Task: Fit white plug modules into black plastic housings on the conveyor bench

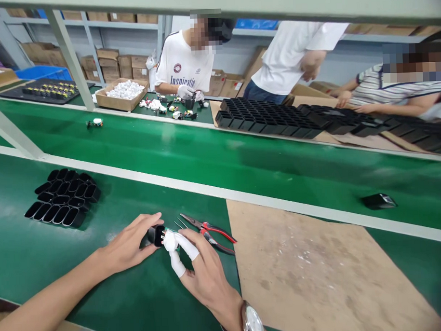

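By the right hand, low in the centre of the frame, a white-capped part is pinched in a narrow grip between covered thumb and forefinger. Just left of it, a black cup is held between thumb and fingers of the left hand, its mouth turned toward the part. Whether the two touch cannot be told. The step in hand is judged to be the fitting of part to cup; for the next move, a steady cup and a part squared to the opening seem called for, with loose wires kept from being snagged.

Just beyond the right hand, pliers are laid on the worktop. Similar cups are grouped at centre left, and a cardboard sheet is spread at lower right. Across the upper frame, a green belt is seen.
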Tool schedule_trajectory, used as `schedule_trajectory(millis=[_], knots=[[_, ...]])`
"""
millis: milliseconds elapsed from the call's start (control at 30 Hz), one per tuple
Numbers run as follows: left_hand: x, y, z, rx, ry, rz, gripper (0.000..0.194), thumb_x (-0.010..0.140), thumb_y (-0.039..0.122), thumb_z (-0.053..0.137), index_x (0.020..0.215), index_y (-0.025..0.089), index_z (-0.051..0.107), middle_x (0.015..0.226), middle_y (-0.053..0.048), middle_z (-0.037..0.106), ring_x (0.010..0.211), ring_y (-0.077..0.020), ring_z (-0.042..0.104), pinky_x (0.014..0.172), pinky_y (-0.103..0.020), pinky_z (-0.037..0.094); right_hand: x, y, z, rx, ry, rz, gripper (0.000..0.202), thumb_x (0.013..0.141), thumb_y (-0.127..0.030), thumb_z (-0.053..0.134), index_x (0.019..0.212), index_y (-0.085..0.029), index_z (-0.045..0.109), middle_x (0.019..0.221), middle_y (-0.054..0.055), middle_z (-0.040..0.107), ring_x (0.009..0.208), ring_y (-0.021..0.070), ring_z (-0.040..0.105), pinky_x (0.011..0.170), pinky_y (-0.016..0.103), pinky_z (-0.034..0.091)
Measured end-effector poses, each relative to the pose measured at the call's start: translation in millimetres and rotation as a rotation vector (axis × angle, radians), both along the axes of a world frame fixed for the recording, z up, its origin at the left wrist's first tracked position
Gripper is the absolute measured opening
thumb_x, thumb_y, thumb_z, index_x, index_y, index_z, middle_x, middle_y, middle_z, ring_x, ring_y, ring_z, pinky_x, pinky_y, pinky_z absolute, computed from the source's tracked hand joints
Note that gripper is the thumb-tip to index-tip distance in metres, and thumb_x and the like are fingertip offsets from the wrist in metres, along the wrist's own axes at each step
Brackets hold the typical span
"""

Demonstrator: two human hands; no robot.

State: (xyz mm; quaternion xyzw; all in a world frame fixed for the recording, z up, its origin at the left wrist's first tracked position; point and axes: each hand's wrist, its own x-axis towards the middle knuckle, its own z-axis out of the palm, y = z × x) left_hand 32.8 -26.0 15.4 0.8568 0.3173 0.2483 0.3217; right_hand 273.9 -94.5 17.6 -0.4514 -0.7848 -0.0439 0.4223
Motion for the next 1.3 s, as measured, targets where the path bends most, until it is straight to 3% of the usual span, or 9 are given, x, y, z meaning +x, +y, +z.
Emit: schedule_trajectory(millis=[367,767,1033,1300], knots=[[1.6,0.7,-0.5,0.024,0.014,-0.047,0.084,0.106,0.015,0.057,0.170,0.035,0.006,0.150,-0.012,0.061,0.141,-0.0270,0.054,0.111,-0.048,0.055,-3.8,-0.5,5.7,-0.043,-0.098,0.013,0.050,0.098,-0.009,0.061,0.146,-0.018,0.050,0.122,0.016,0.070,0.103,0.0289,0.071,0.083,0.045,0.064],[1.4,1.4,-4.7,0.037,0.033,-0.038,0.087,0.105,0.019,0.059,0.170,0.035,0.003,0.147,-0.012,0.063,0.135,-0.0293,0.057,0.110,-0.053,0.053,-1.7,-0.7,8.3,-0.082,-0.096,0.016,0.046,0.097,-0.009,0.063,0.141,-0.016,0.053,0.123,0.016,0.070,0.107,0.0289,0.071,0.087,0.045,0.063],[1.9,1.2,-1.8,0.031,0.044,-0.041,0.087,0.105,0.020,0.060,0.170,0.033,0.004,0.146,-0.013,0.064,0.134,-0.0291,0.058,0.108,-0.050,0.053,-2.5,-0.7,9.6,-0.122,-0.061,0.008,0.054,0.100,-0.012,0.060,0.151,-0.019,0.045,0.122,0.014,0.071,0.110,0.0274,0.072,0.092,0.045,0.063],[3.2,0.4,-2.9,0.022,0.046,-0.045,0.087,0.104,0.019,0.061,0.170,0.035,0.006,0.146,-0.011,0.064,0.133,-0.0281,0.058,0.109,-0.048,0.053,-1.9,-0.3,8.8,-0.124,-0.066,0.025,0.036,0.099,-0.012,0.061,0.134,-0.017,0.055,0.122,0.015,0.071,0.107,0.0272,0.070,0.088,0.044,0.062]])
